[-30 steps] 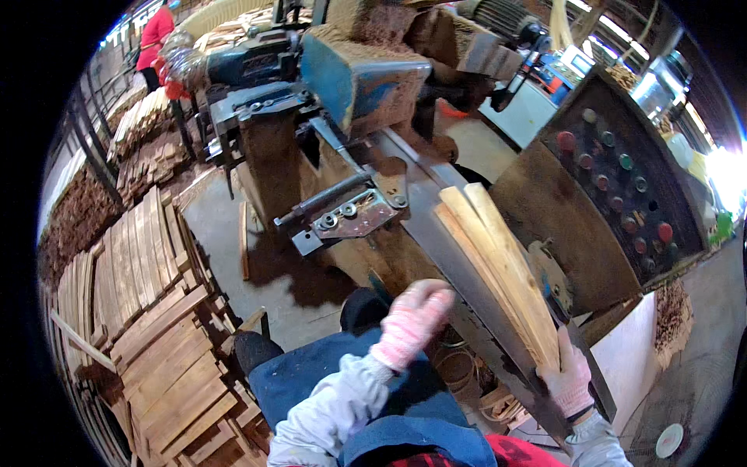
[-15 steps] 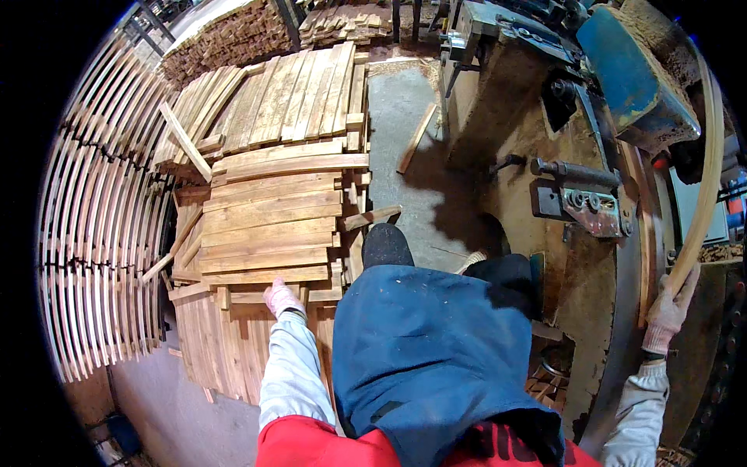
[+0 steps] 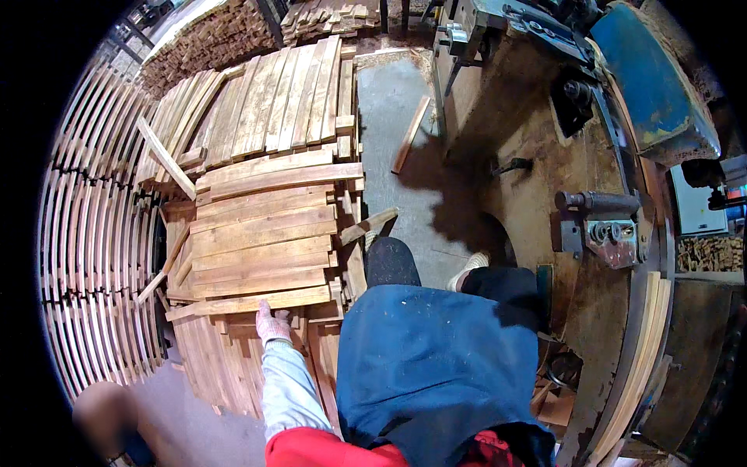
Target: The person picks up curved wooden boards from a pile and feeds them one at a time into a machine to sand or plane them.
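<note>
My left hand [image 3: 273, 324], in a pale pinkish work glove, is at the near edge of a stack of wooden slats. Its thumb and fingers are closed on the nearest wooden slat [image 3: 249, 303], which lies slightly askew with its left end sticking out past the others. More slats [image 3: 264, 226] lie side by side behind it on the stack. My right hand is out of the picture. On the right, long light wooden strips [image 3: 640, 350] lie along the edge of the machine [image 3: 517, 187].
Tall stacks of curved slats [image 3: 105, 233] stand at the left. A loose slat [image 3: 411, 134] lies on the grey floor [image 3: 389, 101], and another slat [image 3: 369, 225] juts from the stack. A blue machine cover [image 3: 650, 78] is at upper right. A blurred rounded shape [image 3: 105, 416] appears lower left.
My right hand, which held a long strip upright at the right, has left the picture. The strip no longer stands up there. The nearest slat at my left hand has shifted left and tilted.
</note>
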Tool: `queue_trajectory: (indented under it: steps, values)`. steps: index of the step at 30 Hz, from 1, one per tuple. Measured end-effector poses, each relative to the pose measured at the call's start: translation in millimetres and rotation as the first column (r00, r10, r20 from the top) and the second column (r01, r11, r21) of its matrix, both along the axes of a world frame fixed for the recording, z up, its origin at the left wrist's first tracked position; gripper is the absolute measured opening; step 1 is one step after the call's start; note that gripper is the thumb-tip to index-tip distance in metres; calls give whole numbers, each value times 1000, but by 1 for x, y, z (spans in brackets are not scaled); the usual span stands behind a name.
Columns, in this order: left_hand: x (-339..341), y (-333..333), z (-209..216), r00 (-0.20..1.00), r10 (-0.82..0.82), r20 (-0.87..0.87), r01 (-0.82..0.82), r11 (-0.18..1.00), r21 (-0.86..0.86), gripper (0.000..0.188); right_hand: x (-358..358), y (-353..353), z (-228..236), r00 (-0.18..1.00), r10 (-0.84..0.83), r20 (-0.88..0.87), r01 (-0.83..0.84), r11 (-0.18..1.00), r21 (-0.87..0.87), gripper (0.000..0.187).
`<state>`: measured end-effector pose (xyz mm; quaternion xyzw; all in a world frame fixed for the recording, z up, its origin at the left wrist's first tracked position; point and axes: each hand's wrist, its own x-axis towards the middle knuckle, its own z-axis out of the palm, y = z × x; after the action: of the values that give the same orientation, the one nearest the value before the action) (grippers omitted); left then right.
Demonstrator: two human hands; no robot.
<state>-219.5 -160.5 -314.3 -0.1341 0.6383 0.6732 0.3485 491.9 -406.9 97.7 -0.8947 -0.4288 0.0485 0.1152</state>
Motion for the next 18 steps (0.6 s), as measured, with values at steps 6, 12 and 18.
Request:
queue_trajectory:
  steps: [6,12,18]
  values:
    - [-6,29,4,985,-77,-156,69,996,-55,33,15,122,-17,988,-135,-76,154,905,398,55]
    - [-46,43,-23,965,-258,39,260,942,-213,49,32,263,-14,986,23,-166,84,785,613,52]
    - [-35,63,-1,986,-69,155,75,997,-31,90,35,319,-16,950,300,-89,-166,723,671,56]
